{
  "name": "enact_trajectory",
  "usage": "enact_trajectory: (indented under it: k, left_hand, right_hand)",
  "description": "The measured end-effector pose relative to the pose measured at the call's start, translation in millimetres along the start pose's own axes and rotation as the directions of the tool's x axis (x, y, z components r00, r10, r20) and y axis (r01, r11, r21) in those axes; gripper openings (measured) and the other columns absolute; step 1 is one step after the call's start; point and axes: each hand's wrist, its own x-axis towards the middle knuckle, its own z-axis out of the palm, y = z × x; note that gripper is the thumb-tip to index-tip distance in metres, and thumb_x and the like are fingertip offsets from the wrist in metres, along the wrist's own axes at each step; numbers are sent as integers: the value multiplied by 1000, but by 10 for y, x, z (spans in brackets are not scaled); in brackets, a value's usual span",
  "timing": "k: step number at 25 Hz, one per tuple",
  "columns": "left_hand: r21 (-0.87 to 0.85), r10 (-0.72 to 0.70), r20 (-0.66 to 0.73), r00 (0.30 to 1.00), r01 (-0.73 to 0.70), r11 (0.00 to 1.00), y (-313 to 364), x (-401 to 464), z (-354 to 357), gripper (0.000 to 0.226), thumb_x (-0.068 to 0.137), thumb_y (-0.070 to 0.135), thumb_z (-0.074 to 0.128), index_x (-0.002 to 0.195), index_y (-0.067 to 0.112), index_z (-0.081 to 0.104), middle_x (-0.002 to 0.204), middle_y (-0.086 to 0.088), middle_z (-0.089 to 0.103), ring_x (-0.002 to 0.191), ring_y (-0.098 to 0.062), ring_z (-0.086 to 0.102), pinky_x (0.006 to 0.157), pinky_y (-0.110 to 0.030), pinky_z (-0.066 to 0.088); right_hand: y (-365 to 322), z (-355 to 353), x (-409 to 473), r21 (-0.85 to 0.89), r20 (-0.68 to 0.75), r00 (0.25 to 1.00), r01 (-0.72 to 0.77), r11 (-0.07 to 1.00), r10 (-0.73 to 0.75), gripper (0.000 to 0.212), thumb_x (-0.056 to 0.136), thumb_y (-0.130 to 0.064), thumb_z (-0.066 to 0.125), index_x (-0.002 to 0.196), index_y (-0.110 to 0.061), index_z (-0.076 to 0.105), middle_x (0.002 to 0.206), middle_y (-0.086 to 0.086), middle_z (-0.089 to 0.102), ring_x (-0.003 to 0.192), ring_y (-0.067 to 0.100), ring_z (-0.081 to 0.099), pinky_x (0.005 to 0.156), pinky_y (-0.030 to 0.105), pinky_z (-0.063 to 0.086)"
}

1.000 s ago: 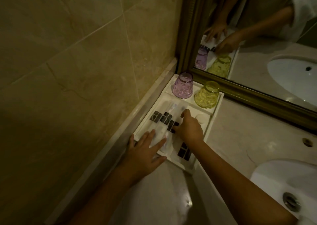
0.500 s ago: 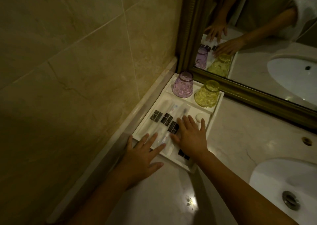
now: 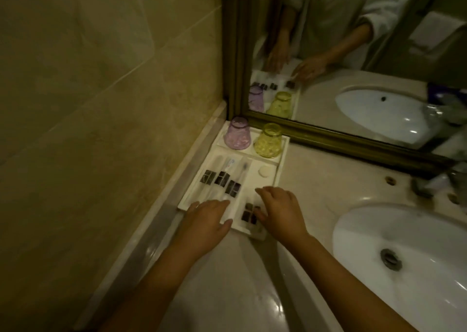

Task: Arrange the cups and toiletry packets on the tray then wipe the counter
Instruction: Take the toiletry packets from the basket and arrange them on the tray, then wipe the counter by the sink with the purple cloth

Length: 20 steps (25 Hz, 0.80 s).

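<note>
Your right hand [image 3: 280, 211] has slid back off the long clear toiletry packets [image 3: 222, 180], both hands now flat and empty at the white tray's [image 3: 283, 164] near edge beside your left hand [image 3: 207, 218], so arranging looks nearly done.

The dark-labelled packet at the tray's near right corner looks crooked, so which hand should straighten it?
Right. The right hand already rests beside that packet, fingertips at its edge. The left hand lies over the long packets in the tray's left compartment and would have to cross over.
</note>
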Motion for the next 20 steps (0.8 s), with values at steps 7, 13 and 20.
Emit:
enact_trajectory:
  k: [7,13,20]
  left_hand:
    - [133,272,104,957,-284,950,827,-112,369,52,88,49,38,135,26,36,122,1,58,112,-19,53,101,-35,29]
    - [159,404,178,897,-431,888,1797,-691,544,56,88,50,37,138,25,31,129,-1,53,117,-20,49,109,-39,21]
    - [186,513,124,849,-528,829,3039,-1684,965,51,89,48,39,132,22,37,120,-3,58,107,-22,54,97,-38,35]
  right_hand:
    - [394,-347,-1450,-51,-117,938,-335,941,327,44,88,-41,48,128,-23,48,128,1,54,124,20,43,110,41,17]
    - [717,-670,-2682,-20,-237,816,-546,838,526,45,88,-44,47,130,-26,46,129,-3,54,122,15,45,111,37,19]
    - [1175,-859,-4355,61,-334,750,-587,807,571,44,86,-40,54,125,-20,52,116,1,63,102,18,56,89,31,41]
